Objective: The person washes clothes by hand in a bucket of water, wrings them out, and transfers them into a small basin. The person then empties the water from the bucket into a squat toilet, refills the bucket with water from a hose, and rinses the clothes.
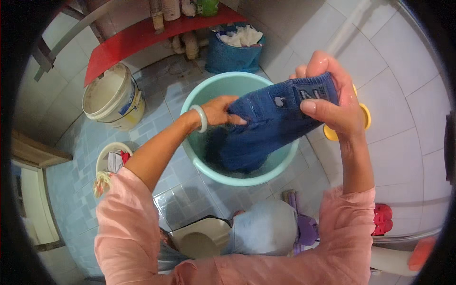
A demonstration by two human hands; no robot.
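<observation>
Blue denim trousers [263, 128] hang stretched between my hands over a mint-green plastic basin [245, 181]. My right hand [333, 94] grips one end of the waistband, thumb in front beside a stitched patch, raised past the basin's right rim. My left hand [219, 112], with a pale bangle [202, 117] on the wrist, pinches the other end of the waistband inside the basin's left side. A metal button [279, 102] shows on the waistband between them. The lower part of the trousers drops into the basin, where dark wet cloth hides most of the bottom.
A white bucket [114, 98] stands on the tiled floor at left, near a small tub [114, 148] of cloth. Behind the basin sits a blue bin [233, 55] under a red shelf [142, 39] with bottles. Yellow items [331, 132] are at the right wall.
</observation>
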